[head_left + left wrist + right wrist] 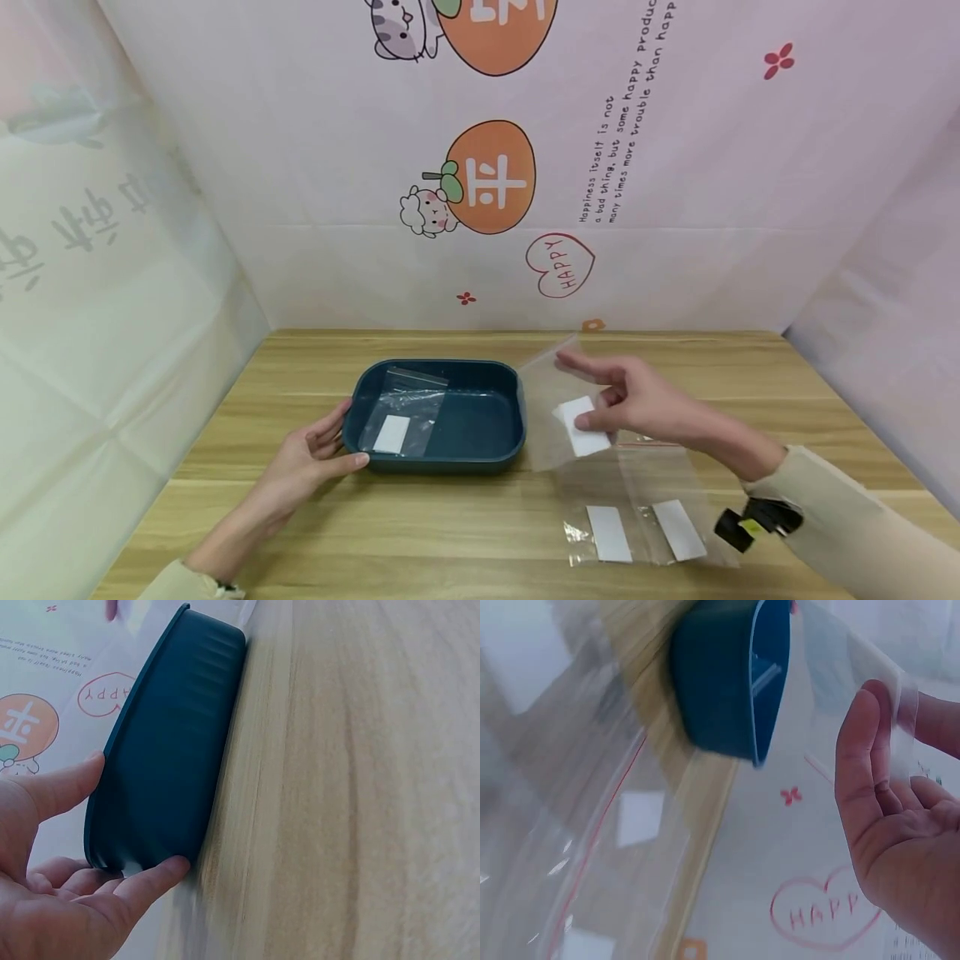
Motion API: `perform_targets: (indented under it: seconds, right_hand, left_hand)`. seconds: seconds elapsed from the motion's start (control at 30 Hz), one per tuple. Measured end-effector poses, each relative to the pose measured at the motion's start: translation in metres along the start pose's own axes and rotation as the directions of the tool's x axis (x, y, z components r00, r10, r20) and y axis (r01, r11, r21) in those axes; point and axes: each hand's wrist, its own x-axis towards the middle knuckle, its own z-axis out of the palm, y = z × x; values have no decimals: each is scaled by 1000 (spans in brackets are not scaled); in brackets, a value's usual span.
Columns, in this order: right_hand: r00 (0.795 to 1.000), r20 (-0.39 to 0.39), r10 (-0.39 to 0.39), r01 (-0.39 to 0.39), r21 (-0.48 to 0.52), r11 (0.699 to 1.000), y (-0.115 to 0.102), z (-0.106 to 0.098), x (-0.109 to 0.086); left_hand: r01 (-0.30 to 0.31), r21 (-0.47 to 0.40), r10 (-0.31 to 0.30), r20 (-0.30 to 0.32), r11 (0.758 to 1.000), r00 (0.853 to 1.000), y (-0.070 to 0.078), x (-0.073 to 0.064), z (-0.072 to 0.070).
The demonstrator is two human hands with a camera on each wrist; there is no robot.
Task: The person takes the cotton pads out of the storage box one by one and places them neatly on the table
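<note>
A dark teal plastic tray [480, 425] stands on the table. My left hand [303, 467] holds its left end, thumb at the front corner and fingers round the side; the left wrist view shows the fingertips against the tray's outer wall [169, 735]. Inside the tray's left half lies a clear zip bag [423, 408] with a white card in it. Just right of the tray, my right hand [637, 400] pinches another clear zip bag [543, 417] between thumb and fingers, at its white card [588, 437]. This bag hangs over the table, its left edge overlapping the tray's right end.
Two more clear zip bags lie side by side on the wooden table [420, 533], front right, each with a white card: the left card [609, 533] and the right card [679, 530]. A printed cloth backdrop [337, 275] rises behind the table, with white sheets at both sides.
</note>
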Motion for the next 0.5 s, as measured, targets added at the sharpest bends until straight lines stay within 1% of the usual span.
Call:
perform_targets:
  seconds: [0.13, 0.2, 0.37, 0.5]
  right_hand:
    - [999, -39, 11, -11, 7, 1000, 10, -12, -28]
    - [997, -65, 31, -31, -2, 1000, 16, -18, -42]
    - [991, -124, 42, -48, -45, 998, 39, -32, -76]
    - [994, -110, 28, -35, -61, 998, 60, -43, -101]
  left_hand:
    - [-8, -7, 8, 6, 1000, 1000, 0, 0, 0]
    - [-10, -10, 10, 7, 1000, 1000, 0, 0, 0]
    - [-9, -15, 9, 2, 1000, 1000, -1, 1, 0]
    - [-8, -13, 8, -1, 1000, 1000, -1, 0, -1]
